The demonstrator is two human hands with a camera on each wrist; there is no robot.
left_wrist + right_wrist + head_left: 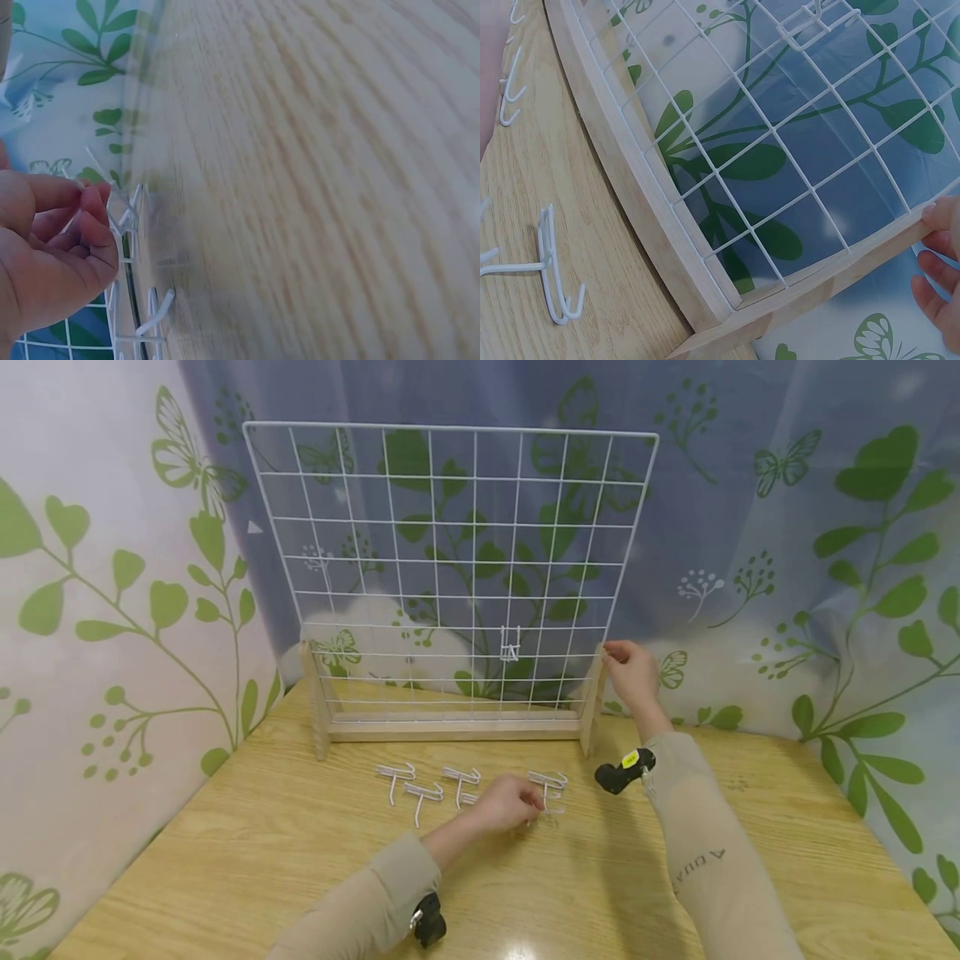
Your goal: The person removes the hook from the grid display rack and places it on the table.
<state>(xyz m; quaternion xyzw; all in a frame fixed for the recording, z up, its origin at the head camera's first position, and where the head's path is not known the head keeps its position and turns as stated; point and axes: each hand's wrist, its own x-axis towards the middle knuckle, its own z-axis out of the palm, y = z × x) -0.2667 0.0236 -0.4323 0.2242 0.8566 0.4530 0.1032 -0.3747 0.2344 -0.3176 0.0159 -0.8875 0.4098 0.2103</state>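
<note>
My left hand is low over the table, thumb and fingertips pinching a white wire hook that the fingers mostly hide. Close by it lies another white hook, with its prong toward me. My right hand grips the top of the right upright of a wooden stand, the thumb on its edge and the fingers beyond. Upright in that stand is a white wire grid. One double-wire hook hangs on the grid, right of its middle.
Several more white hooks, among them one at the left and one nearer me, lie in front of the stand on the wood-grain table. A leaf-patterned curtain hangs behind and along the sides.
</note>
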